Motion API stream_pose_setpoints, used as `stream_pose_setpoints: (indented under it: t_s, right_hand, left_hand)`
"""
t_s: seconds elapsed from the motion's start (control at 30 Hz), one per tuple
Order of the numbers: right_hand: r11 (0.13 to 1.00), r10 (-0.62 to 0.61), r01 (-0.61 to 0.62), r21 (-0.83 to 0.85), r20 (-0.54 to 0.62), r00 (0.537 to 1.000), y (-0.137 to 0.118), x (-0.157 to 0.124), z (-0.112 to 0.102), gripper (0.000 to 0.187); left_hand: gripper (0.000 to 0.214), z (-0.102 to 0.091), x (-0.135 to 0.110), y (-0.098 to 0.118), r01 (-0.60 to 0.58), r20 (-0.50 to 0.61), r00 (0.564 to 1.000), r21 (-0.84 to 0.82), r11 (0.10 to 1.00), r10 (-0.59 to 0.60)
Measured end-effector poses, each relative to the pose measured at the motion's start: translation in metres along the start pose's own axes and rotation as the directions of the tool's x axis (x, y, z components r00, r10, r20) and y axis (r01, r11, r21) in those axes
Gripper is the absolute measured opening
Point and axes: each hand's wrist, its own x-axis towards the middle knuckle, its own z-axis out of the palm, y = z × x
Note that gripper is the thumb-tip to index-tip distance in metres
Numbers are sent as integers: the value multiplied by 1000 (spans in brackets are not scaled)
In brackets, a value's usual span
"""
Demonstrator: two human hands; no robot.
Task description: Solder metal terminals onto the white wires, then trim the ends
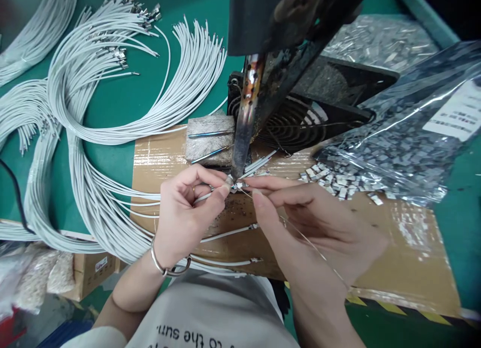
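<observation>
Soldering: left hand point(188, 208) is pinching wire point(203, 198) at iron tip point(236, 174)
Right hand point(319, 228): is feeding solder point(311, 245), pinched
Risk: fingertips are sitting close (burn if wire slips)

head-worn view, looking steeply down, close over green bench point(124, 102)

L hand point(188, 210) was curled, thumb & forefinger pinched tight. R hand point(319, 223) lay palm-up, fingers stretched twd the L, fingertips nearly meeting.
</observation>
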Motion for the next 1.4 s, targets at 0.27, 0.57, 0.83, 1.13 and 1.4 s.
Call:
stream_pose_setpoints:
  t_s: [0.27, 0.57, 0.83, 1.13, 1.4]
  right_hand:
    - [1000, 15, -15, -2, -12, 1000, -1, -1, 0, 20]
    - [1000, 0, 0, -10, -33, 999, -1, -1, 3, 19]
    - [1000, -4, 3, -23, -48, 999, -1, -2, 4, 19]
    - [1000, 1, -2, -14, -61, 998, -1, -2, 4, 18]
    - [1000, -11, 11, 4, -7, 1000, -1, -2, 1, 17]
  left_hand:
    - [12, 2, -2, 2, -26, -19, 999, 23, 999, 26]
    - [13, 3, -2, 4, -26, -29, 999, 32, 999, 27]
    - [13, 4, -2, 4, -12, -14, 1000, 20, 1000, 12]
    - [13, 3, -2, 3, -33, -26, 999, 40, 999, 34]
    - [13, 0, -2, 1, -49, -23, 998, 48, 998, 51]
